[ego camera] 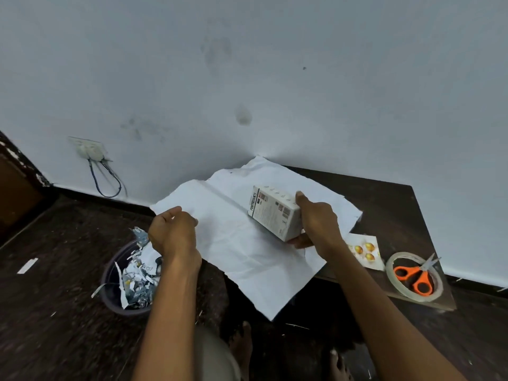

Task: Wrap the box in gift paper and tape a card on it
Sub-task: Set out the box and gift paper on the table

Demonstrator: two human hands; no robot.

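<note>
Centre frame: large creased white sheet of gift paper [247, 243], plain side up, spread over a dark brown wooden table [390, 204] and overhanging its near-left edge. Right hand [316, 224] grips one end of a white printed cardboard box [275, 213], tilted above the sheet. Left hand [173, 232] pinches the sheet's left edge. Right of frame: small card with yellow ornaments [365, 251], orange-handled scissors [417, 273] lying on a clear tape roll [395, 284]. Lower left: round bin of paper scraps [129, 279] on the floor.

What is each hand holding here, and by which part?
Right hand grips the box by its near end. Left hand pinches the paper at its left edge.
</note>
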